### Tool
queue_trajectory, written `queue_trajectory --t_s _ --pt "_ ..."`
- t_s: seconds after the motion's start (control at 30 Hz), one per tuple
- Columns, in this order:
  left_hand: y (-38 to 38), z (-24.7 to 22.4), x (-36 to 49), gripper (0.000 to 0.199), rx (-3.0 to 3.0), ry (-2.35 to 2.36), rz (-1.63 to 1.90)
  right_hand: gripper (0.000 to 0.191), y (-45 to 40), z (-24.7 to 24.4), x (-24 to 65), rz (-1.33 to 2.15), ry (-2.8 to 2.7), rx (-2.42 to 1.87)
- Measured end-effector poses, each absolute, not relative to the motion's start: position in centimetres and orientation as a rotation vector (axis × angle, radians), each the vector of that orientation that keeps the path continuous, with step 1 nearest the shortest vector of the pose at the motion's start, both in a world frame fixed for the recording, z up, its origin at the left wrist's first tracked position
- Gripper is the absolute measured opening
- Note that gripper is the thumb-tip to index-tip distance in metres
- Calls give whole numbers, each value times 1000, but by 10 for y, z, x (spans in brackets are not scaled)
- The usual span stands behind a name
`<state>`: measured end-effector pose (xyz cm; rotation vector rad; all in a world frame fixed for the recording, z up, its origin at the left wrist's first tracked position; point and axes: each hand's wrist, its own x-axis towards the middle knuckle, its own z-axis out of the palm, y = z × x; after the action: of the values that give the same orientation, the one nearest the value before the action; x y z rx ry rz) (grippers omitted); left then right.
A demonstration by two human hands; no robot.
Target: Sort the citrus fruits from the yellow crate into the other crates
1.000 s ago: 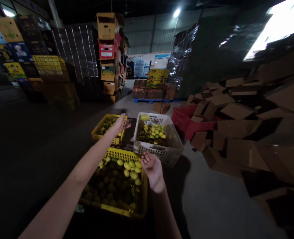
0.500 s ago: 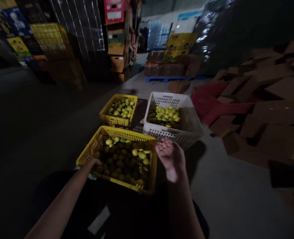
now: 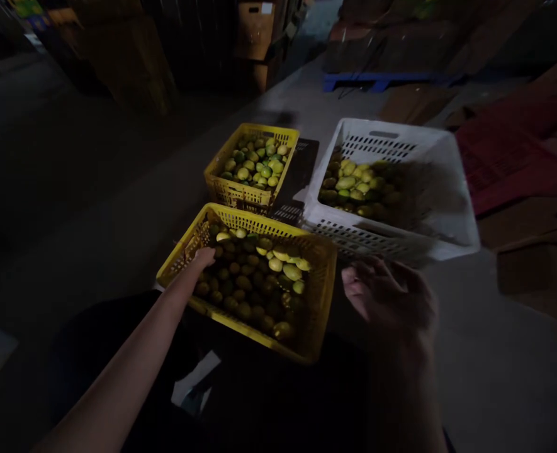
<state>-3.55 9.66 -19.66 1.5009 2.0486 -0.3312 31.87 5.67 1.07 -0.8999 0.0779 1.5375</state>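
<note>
In the nearest yellow crate, many small yellow-green citrus fruits, which look like lemons, lie partly in shadow. My left hand reaches over the crate's left side, down at the fruit. Its fingers are mostly hidden, so I cannot see whether it grips a fruit. To the right of this crate, just in front of the white crate, my right hand is raised in the air. Its fingers are loosely bent and apart, and no fruit shows in it. Lemons also lie in the left part of the white crate.
A smaller yellow crate of yellow-green fruit stands behind the near one. A blue pallet with stacked goods is at the back. Red material and cardboard lie at the right. Stacked boxes stand behind.
The view has tilted down and come closer to the crates. My left hand has moved farther into the near crate. My right hand has turned and shifted right, away from the crate's edge.
</note>
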Motion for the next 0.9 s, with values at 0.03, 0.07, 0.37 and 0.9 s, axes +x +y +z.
queue_trajectory --t_s 0.03,0.07,0.37,0.9 --pt "102 -206 -33 31 1529 2037 -371 12 59 12 314 1533 126 -913" --pt "106 -216 -29 31 1557 2023 -400 12 61 12 311 1538 152 -920" --pt "107 -284 10 63 1704 2012 -504 6 64 13 312 1572 134 -941" --pt "126 -281 0 36 1640 1986 -773 6 60 11 303 1635 169 -958"
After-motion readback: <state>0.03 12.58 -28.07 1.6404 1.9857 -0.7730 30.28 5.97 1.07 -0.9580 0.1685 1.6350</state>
